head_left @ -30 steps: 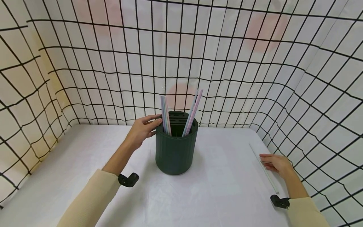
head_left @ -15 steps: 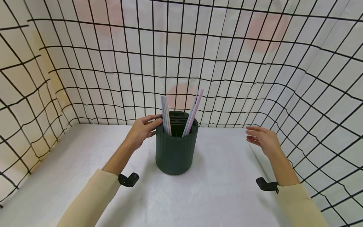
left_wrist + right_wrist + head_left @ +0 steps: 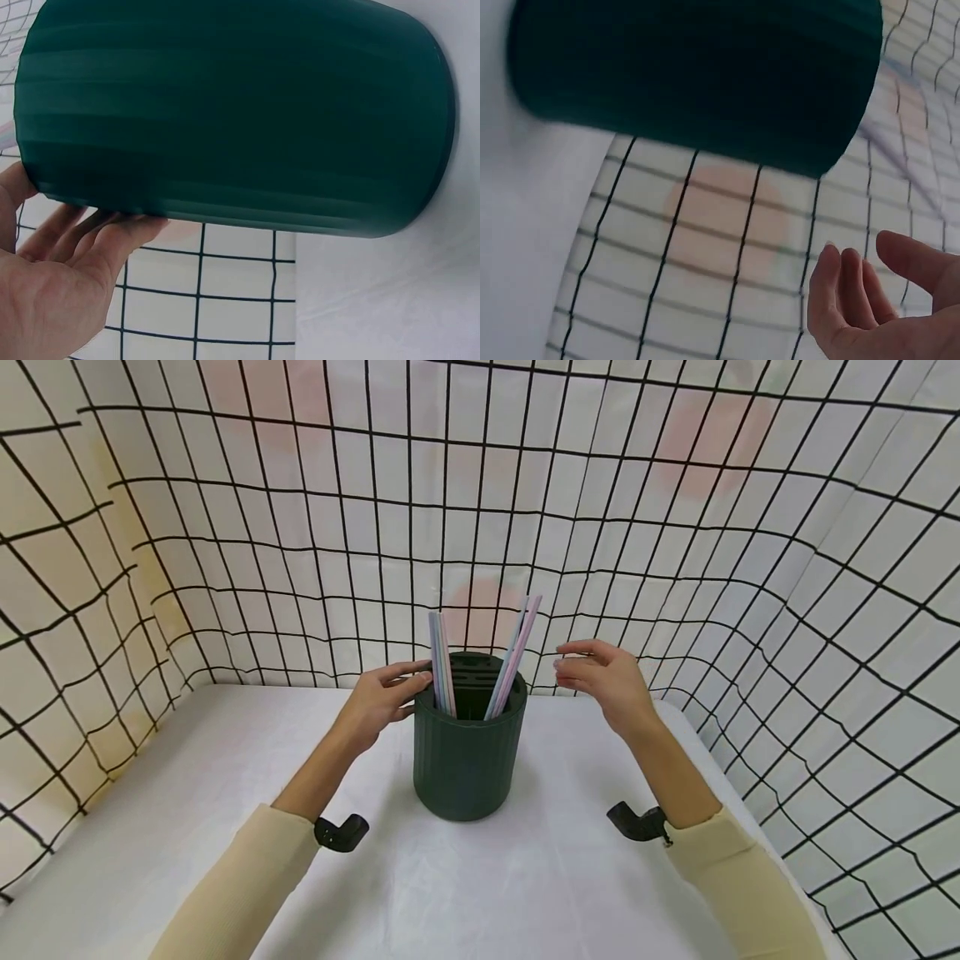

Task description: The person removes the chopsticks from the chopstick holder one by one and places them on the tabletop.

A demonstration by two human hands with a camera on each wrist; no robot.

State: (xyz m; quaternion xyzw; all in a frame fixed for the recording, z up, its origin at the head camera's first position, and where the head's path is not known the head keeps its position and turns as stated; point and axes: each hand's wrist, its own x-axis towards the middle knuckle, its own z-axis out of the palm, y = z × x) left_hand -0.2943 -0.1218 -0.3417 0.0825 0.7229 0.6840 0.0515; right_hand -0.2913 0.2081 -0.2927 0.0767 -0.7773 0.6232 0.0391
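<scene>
A dark green ribbed utensil holder [image 3: 465,768] stands upright on the white table, with a slotted insert [image 3: 474,675] at the back of its mouth. Pastel straws lean in it in two bundles, the left straws [image 3: 441,664] and the right straws [image 3: 515,656]. My left hand [image 3: 371,706] touches the holder's left side, thumb at the rim and fingers extended along the outer wall. To the right of the holder, my right hand [image 3: 606,681] is raised, apart from it, its fingers loosely bent around nothing. In the right wrist view, that hand [image 3: 874,300] is below the rim corner.
Black wire grid panels [image 3: 480,527] enclose the table [image 3: 540,877] at the back and both sides, with white sheeting behind them. A black wrist camera [image 3: 341,833] sits on the left wrist, another camera [image 3: 636,821] on the right.
My right hand has lifted from a thin pale straw on the right of the table and moved left toward the holder. My forearm now covers that straw's place. The left hand has stayed put.
</scene>
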